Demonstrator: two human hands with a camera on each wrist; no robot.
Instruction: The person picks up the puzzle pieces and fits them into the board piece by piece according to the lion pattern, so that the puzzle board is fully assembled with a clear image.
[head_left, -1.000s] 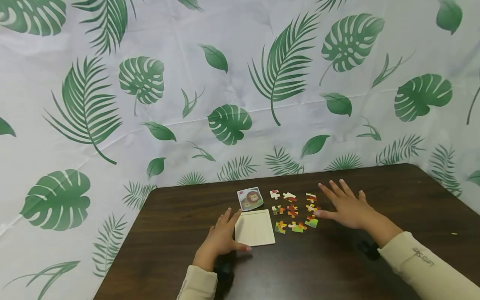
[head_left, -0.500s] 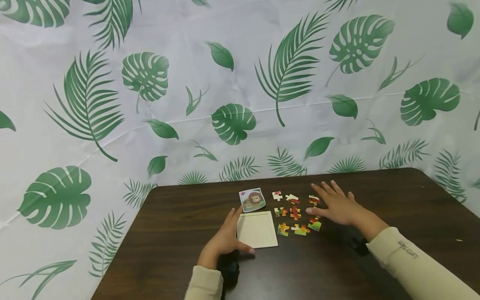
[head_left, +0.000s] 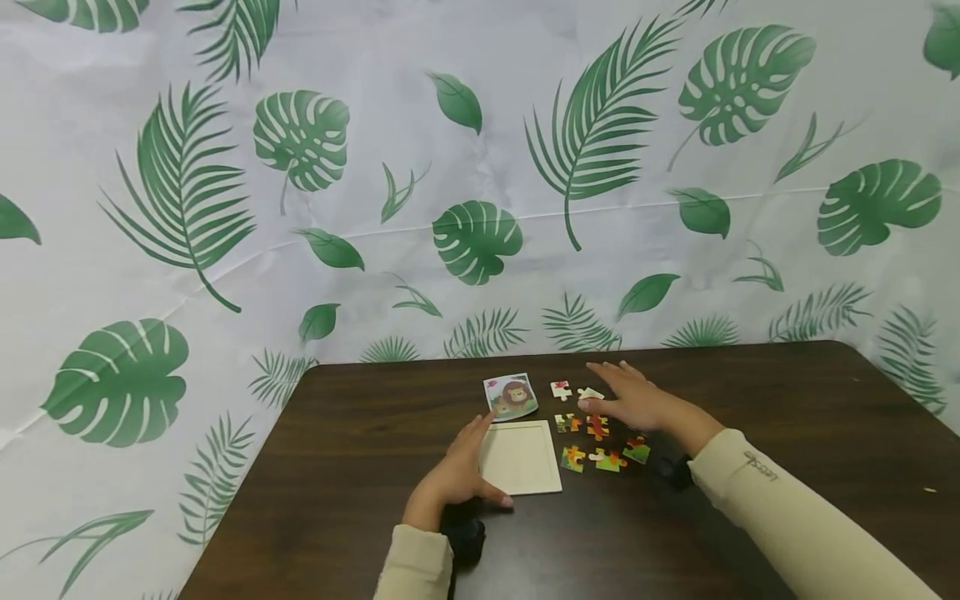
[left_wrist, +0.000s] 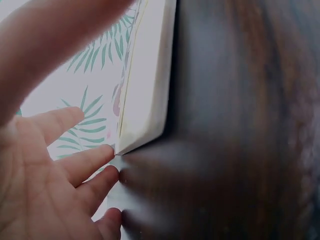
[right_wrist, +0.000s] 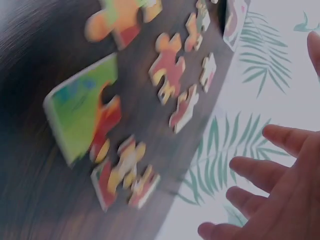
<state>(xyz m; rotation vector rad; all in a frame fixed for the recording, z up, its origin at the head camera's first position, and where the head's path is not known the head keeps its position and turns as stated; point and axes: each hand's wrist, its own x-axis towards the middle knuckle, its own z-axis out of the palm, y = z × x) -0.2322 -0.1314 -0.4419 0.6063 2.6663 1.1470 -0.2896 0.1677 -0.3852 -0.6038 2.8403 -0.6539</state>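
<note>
Left hand [head_left: 453,477]: fingers extended, thumb parted wide, holding nothing; contact with the tray hard to tell. Right hand [head_left: 637,402]: fingers outstretched, nothing in its grasp, hovering over the far pieces and hiding some from the head view.

Puzzle pieces [head_left: 607,461]: flat, loose, knobs and notches, coloured red, orange, white and green. A green-and-red corner piece [right_wrist: 82,107] shows large in the right wrist view. Tray [head_left: 522,460]: pale, square, shallow, with a thin rim. Picture card [head_left: 512,397]: a lion with a dark mane.

Tray lies flat just beside the left hand, at its right. Pieces sit right of the tray, partly under the right hand. Card rests beyond the tray, ahead of the left fingertips.

Cream sleeves [head_left: 787,521] on both arms. Table [head_left: 375,467]: dark, wood-grained, rounded far corners. Behind it, white cloth [head_left: 390,75], creased, printed with green leaves.
</note>
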